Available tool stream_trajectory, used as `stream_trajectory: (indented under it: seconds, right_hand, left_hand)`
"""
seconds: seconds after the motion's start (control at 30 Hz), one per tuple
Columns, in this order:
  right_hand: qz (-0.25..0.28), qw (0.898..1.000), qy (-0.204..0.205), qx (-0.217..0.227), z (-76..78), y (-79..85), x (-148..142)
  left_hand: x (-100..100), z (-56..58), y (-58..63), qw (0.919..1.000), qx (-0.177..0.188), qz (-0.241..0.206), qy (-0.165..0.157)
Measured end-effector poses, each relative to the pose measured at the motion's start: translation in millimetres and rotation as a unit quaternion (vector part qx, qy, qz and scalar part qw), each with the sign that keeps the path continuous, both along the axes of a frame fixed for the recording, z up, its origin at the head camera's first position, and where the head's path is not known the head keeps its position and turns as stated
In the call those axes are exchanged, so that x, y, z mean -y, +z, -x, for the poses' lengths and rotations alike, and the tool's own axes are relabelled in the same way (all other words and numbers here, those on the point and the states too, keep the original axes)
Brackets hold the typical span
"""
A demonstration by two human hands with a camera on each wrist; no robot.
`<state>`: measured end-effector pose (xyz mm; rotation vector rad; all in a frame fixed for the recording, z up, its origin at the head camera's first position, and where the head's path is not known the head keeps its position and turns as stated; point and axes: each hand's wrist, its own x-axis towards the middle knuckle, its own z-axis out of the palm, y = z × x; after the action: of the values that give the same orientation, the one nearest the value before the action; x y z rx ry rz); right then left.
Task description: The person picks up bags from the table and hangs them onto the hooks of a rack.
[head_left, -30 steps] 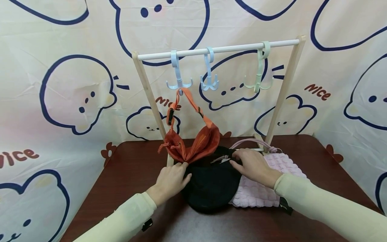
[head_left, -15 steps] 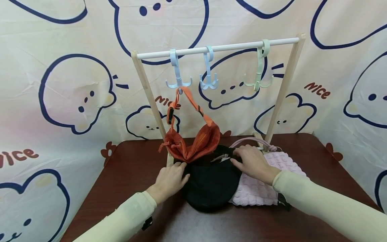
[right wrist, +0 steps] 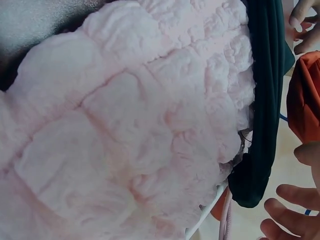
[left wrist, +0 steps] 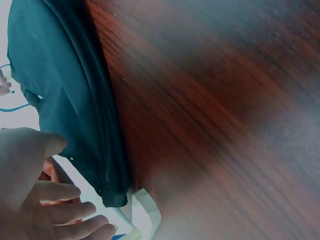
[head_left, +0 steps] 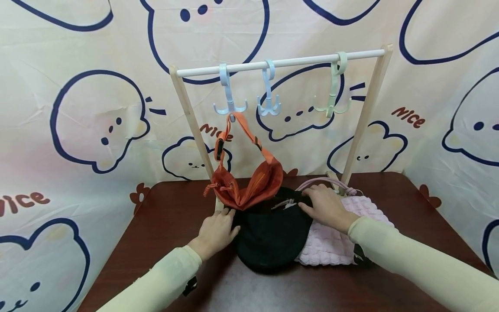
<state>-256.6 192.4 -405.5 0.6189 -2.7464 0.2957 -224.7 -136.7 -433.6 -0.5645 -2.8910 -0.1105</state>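
A rounded black cloth bag (head_left: 269, 245) lies on the table, cords and a pale tag showing at its top. Beside its left edge is my left hand (head_left: 217, 229); in the left wrist view the fingers (left wrist: 60, 212) are extended and spread, apart from the cloth. My right hand (head_left: 326, 209) is at the bag's upper right edge, over a puffy pink bag (head_left: 331, 248). Its fingers (right wrist: 285, 212) are loosely extended beside the black bag (right wrist: 266, 90) in the right wrist view. An orange waist bag (head_left: 269, 180) hangs by its strap, its lower end overlapping the black bag.
Behind stands a rack with a white bar (head_left: 304, 61) and wooden legs. Two blue hooks (head_left: 229, 93) and a green hook (head_left: 332, 91) hang from the bar, the leftmost carrying the orange bag. The brown table (head_left: 167, 225) meets a printed cloth backdrop (head_left: 117, 195).
My left hand has shifted slightly left, away from the black bag's edge. My right hand has moved a little forward and its fingers have loosened. The bags stay nearly in place.
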Motion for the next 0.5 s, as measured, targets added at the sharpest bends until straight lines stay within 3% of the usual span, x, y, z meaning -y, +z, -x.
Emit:
stream_trajectory:
  seconds: [0.33,0.5]
  right_hand:
    - [-0.032,0.999,-0.025,0.031,3.0,-0.4,-1.1]
    - [-0.046,0.997,-0.031,0.050,4.7,0.8,0.9]
  left_hand:
    - [2.0,15.2,-12.0,0.9998,0.009,-0.006,0.017]
    - [3.2,23.3,-16.8,0.9983,0.037,-0.030,0.034]
